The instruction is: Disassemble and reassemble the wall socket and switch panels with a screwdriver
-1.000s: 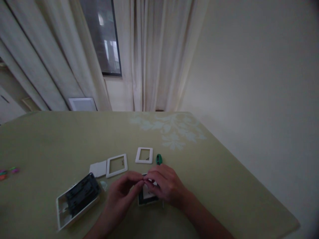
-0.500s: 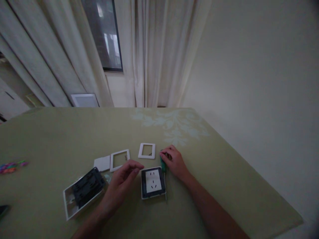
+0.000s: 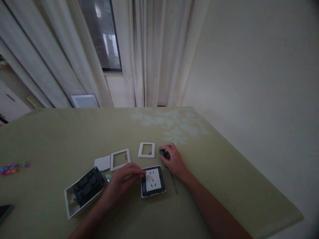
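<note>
A wall socket (image 3: 153, 181) with a white slotted centre and dark surround lies face up in front of me. My left hand (image 3: 126, 177) reaches over its left edge, thumb and fingertips closed together at the upper left of the socket; anything between them is too small to make out. To the right of the socket, my right hand (image 3: 173, 161) is closed round the green handle of a screwdriver (image 3: 172, 181). The metal shaft points toward me and slants down to the right. Most of the handle is hidden by the fingers.
Beyond the socket lie a white frame (image 3: 147, 156) and another white frame (image 3: 120, 152) with small screws inside. Beside it is a white plate (image 3: 102, 163). A white box (image 3: 82, 209) holding a dark socket part (image 3: 89, 186) stands left. Colourful small items (image 3: 10, 168) lie far left.
My right hand has taken up the screwdriver, and its shaft has swung away from the socket to the right. My left fingertips have moved right and closed over the socket's upper left corner.
</note>
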A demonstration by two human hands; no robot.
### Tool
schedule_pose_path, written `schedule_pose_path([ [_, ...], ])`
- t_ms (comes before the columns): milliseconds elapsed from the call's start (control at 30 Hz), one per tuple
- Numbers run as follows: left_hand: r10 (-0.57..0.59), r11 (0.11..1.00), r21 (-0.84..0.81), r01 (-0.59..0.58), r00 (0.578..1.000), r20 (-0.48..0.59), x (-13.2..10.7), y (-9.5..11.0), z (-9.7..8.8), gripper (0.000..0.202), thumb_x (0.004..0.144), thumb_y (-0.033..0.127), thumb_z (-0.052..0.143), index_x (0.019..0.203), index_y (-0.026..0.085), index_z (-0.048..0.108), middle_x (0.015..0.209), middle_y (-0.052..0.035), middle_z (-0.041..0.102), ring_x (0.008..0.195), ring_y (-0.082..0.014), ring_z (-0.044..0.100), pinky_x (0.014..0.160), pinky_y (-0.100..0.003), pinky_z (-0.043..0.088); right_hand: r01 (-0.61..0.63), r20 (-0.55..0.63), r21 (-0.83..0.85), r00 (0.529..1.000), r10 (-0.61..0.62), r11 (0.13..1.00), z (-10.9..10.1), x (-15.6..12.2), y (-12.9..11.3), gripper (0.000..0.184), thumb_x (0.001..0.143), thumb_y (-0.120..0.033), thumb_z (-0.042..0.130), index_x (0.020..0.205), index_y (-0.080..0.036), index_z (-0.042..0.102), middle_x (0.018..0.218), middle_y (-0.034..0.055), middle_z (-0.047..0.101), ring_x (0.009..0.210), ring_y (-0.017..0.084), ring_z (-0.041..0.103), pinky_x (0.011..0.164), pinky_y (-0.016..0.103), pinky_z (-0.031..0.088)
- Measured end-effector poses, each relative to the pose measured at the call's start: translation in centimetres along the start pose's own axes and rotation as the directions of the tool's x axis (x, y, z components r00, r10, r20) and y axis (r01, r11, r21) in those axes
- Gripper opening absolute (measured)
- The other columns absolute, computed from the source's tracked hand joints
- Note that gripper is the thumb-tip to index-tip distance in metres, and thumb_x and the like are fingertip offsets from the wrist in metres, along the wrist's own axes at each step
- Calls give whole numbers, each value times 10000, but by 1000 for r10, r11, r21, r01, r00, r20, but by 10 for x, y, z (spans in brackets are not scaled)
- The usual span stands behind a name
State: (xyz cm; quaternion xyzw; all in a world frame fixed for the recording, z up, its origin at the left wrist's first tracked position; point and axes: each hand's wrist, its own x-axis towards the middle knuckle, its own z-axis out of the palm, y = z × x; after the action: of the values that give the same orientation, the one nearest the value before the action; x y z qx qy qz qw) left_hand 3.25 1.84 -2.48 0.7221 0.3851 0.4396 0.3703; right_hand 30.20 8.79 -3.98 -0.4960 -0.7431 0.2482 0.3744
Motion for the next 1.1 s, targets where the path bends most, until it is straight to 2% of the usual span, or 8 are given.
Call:
schedule_pose_path([
  [100, 49, 998, 46, -50, 999, 21, 0, 0, 0, 180, 1032, 257, 669, 1034, 277, 848, 954, -38, 814, 874, -192, 772, 770, -262, 589, 2, 0, 2, 1000, -2, 1000, 1, 0, -1, 252, 897, -128, 714, 1140, -194, 723, 1125, 74, 588, 999, 221, 637, 924, 370, 542],
  [300, 84, 987, 138, -86, 996, 20, -3, 0, 3, 104, 1006, 209, 698, 960, 244, 784, 903, -7, 805, 829, -177, 763, 760, -247, 592, 2, -10, 6, 1000, -2, 1000, 3, 1, 1, 245, 896, -134, 715, 1131, -203, 713, 1119, 63, 585, 978, 213, 635, 925, 369, 541],
  [533, 236, 940, 238, -246, 969, 70, -3, 2, 5, 142, 1060, 190, 629, 1003, 243, 749, 916, -17, 788, 842, -177, 740, 772, -252, 574, 6, -1, 3, 1000, -6, 1000, 3, 1, 2, 247, 904, -130, 708, 1142, -199, 705, 1118, 62, 588, 945, 205, 627, 906, 361, 538],
  [667, 239, 923, 287, -258, 966, 101, -4, 0, 5, 161, 1084, 209, 602, 1008, 233, 741, 926, -37, 766, 855, -187, 716, 768, -267, 565, 4, -3, 6, 1000, -4, 1000, 3, 1, 1, 246, 906, -128, 709, 1142, -196, 705, 1115, 63, 588, 934, 201, 626, 884, 351, 536],
  [800, 280, 870, 366, -332, 941, 187, -8, -1, 2, 195, 1101, 180, 555, 1061, 240, 736, 998, -51, 778, 925, -211, 697, 820, -316, 548, -2, -1, 10, 1000, 2, 1000, 3, 1, 0, 248, 907, -131, 706, 1148, -191, 701, 1122, 66, 592, 911, 196, 629, 857, 340, 535],
  [900, 276, 823, 436, -363, 928, 250, -10, 5, -1, 198, 1097, 157, 556, 1093, 249, 731, 1024, -47, 781, 945, -226, 689, 850, -351, 533, -7, -3, 13, 1000, 7, 1000, 3, 1, 0, 251, 906, -137, 705, 1151, -192, 698, 1122, 64, 594, 908, 192, 629, 853, 333, 535],
  [1100, 271, 772, 512, -377, 924, 271, -9, 19, -2, 212, 1092, 134, 542, 1110, 242, 723, 1026, -47, 778, 931, -234, 688, 854, -367, 535, -12, -2, 19, 1000, 12, 1000, 4, 1, -1, 247, 911, -149, 699, 1152, -201, 692, 1129, 59, 596, 876, 175, 620, 844, 329, 541],
])
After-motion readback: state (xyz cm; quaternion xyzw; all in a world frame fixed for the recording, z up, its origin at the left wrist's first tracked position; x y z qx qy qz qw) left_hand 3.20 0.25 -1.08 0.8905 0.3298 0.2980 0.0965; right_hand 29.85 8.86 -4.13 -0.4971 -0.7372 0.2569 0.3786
